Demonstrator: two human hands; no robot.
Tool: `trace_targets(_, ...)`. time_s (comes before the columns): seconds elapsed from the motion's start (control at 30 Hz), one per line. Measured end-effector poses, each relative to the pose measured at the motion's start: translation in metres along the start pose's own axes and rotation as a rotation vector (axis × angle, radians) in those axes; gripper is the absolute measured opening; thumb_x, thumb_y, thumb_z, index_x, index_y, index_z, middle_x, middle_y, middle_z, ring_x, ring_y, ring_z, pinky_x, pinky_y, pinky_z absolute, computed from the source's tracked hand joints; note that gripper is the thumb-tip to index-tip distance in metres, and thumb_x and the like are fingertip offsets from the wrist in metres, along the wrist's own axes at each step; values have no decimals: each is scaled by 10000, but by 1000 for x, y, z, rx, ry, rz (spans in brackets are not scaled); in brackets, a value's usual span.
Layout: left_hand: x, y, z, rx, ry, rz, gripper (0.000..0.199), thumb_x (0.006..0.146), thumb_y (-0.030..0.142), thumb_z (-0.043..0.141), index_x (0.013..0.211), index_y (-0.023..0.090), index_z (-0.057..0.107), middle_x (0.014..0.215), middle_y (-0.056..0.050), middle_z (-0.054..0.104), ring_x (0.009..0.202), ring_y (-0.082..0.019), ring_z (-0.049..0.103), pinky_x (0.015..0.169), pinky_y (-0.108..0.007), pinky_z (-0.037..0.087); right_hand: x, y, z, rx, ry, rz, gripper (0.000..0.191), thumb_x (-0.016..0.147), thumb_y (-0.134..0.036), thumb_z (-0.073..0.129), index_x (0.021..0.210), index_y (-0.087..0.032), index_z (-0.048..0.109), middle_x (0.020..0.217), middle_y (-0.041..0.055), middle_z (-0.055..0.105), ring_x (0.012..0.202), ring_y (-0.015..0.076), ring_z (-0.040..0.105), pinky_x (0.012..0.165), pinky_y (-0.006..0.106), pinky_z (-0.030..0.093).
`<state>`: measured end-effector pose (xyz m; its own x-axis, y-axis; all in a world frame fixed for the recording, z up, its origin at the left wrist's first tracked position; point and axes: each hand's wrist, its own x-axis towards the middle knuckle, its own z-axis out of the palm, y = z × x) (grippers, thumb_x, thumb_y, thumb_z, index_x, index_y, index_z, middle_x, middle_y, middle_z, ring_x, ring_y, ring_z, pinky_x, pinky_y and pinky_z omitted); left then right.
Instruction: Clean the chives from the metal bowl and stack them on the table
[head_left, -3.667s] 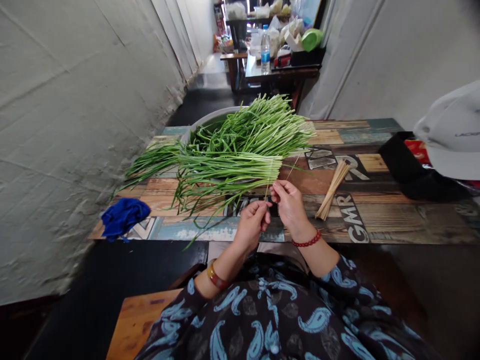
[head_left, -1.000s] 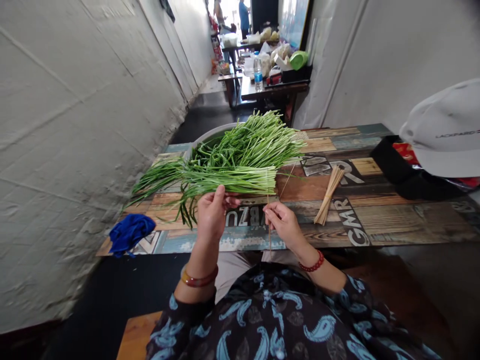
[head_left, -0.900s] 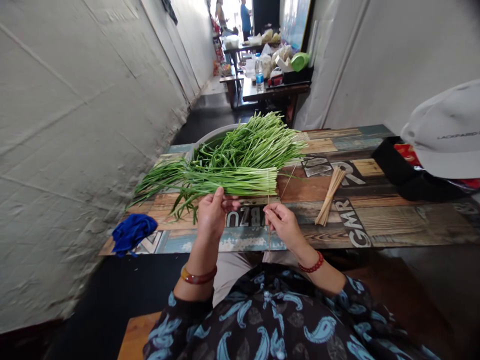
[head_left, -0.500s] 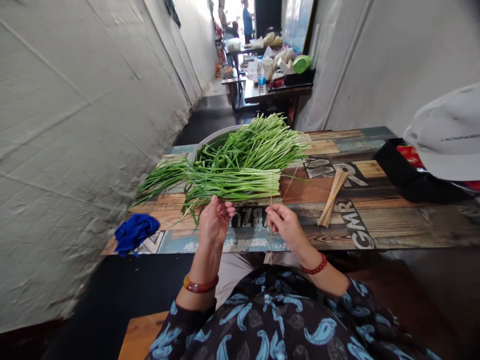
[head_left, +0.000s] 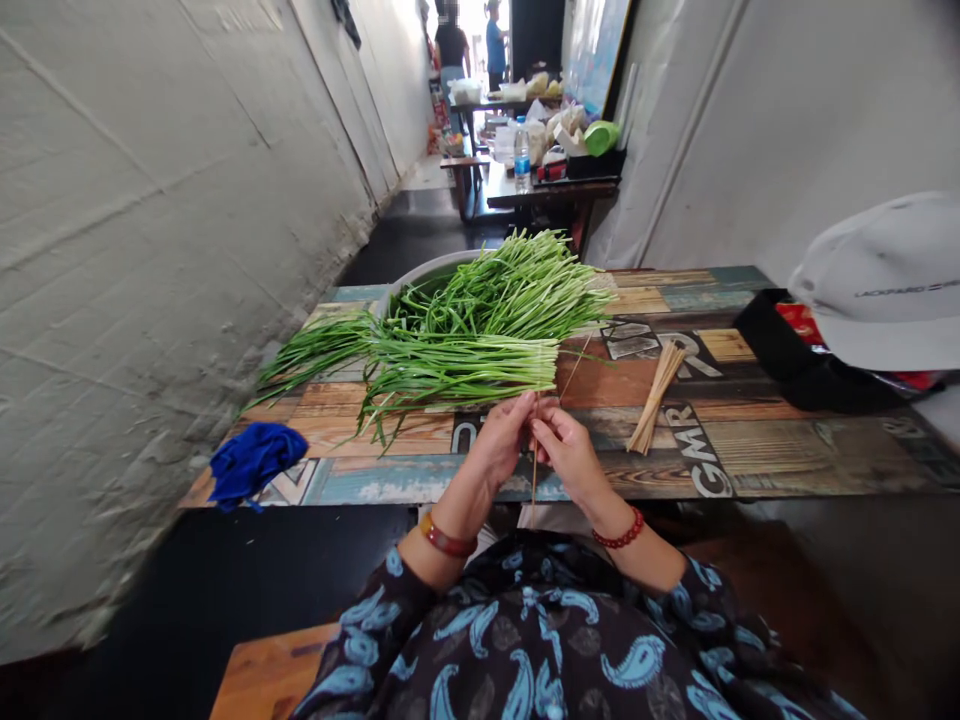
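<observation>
A thin bamboo skewer (head_left: 534, 488) stands roughly upright at the table's near edge, pinched in the fingers of my right hand (head_left: 571, 452). My left hand (head_left: 501, 440) meets it there, its fingertips closed at the skewer's upper part, touching or nearly touching the right fingers. Just beyond both hands lies a row of green garlic chives (head_left: 465, 368), pale cut ends to the right. More chives (head_left: 517, 290) heap over a round metal basin (head_left: 409, 275) behind that row. To the right rests a bundle of bamboo skewers (head_left: 657, 398).
A crumpled blue cloth (head_left: 259, 462) lies at the table's left end. On the right, a white cap (head_left: 885, 285) sits over a black box (head_left: 780, 350). Farther back, a water bottle (head_left: 522, 158) stands on another table, and people are in the background.
My left hand has moved right from beside the chives and closed its fingers at the skewer. My right hand keeps its pinch. The view has shifted slightly.
</observation>
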<state>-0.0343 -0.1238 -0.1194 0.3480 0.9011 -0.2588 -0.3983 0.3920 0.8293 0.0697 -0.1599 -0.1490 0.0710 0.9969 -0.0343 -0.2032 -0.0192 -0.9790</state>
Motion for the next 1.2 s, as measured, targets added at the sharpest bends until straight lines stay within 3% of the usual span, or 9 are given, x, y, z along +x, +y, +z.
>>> trace_targets(0.17, 21, 8, 16, -110, 14, 1, 437, 725, 504, 824, 876, 100, 750, 933, -154, 779, 775, -196, 706, 607, -252, 523, -4, 4, -1, -36, 19, -29, 346, 823, -536, 676, 823, -196, 615, 603, -35, 567, 485, 102, 499, 478, 238, 394)
trace_targets(0.33, 17, 5, 12, -11, -6, -8, 496, 726, 566, 793, 905, 105, 758, 870, -144, 773, 668, -185, 679, 540, -247, 480, -4, 7, 0, -54, 26, -46, 339, 845, -541, 652, 820, -205, 613, 607, -29, 569, 498, 113, 504, 493, 246, 410)
trace_targets(0.53, -27, 26, -20, 556, -108, 92, 353, 701, 381, 845, 951, 137, 794, 833, -104, 768, 706, -192, 677, 684, -274, 525, -4, 7, 1, -12, 45, -66, 288, 851, -494, 656, 805, -210, 637, 644, -11, 608, 566, 139, 549, 520, 253, 440)
trace_targets(0.63, -40, 53, -29, 1001, -18, 369, 361, 798, 294, 743, 1146, 197, 757, 933, -100, 776, 795, -221, 702, 801, -333, 553, -3, 6, 3, 22, 65, -62, 252, 840, -452, 680, 781, -211, 638, 612, -14, 617, 552, 144, 560, 531, 261, 450)
trace_targets(0.7, -37, 70, -25, 1355, 15, 594, 496, 829, 252, 683, 1322, 200, 661, 1187, -138, 737, 1068, -276, 689, 989, -405, 515, -3, 5, 6, 40, 75, -55, 245, 839, -448, 680, 792, -211, 637, 592, -17, 615, 524, 143, 557, 515, 262, 448)
trace_targets(0.77, -25, 79, -17, 1689, -37, 710, 678, 814, 215, 671, 1469, 144, 511, 1498, -185, 538, 1408, -327, 482, 1179, -475, 359, -3, 4, 8, 46, 72, -54, 254, 847, -459, 663, 807, -210, 631, 587, -18, 615, 495, 138, 550, 496, 261, 443)
trace_targets(0.83, -9, 82, -9, 1925, -106, 708, 815, 794, 209, 678, 1539, 74, 375, 1638, -217, 314, 1541, -352, 260, 1249, -520, 221, -4, 4, 9, 36, 57, -62, 270, 858, -476, 644, 806, -212, 619, 583, -20, 613, 473, 132, 543, 485, 260, 439)
trace_targets(1.0, 23, 77, 6, 2125, -138, 637, 872, 819, 255, 646, 1569, 14, 271, 1676, -236, 155, 1569, -369, 137, 1264, -561, 113, -4, 3, 7, -34, 52, -101, 298, 878, -496, 615, 784, -214, 592, 577, -20, 603, 469, 127, 538, 494, 259, 438)
trace_targets(1.2, 34, 64, 12, 2142, 49, 659, 591, 945, 95, 357, 1532, 27, 377, 1608, -230, 363, 1495, -351, 364, 1228, -586, 222, -6, 0, 4, -98, 4, -136, 287, 882, -479, 626, 795, -206, 603, 599, -20, 596, 499, 122, 536, 518, 255, 431)
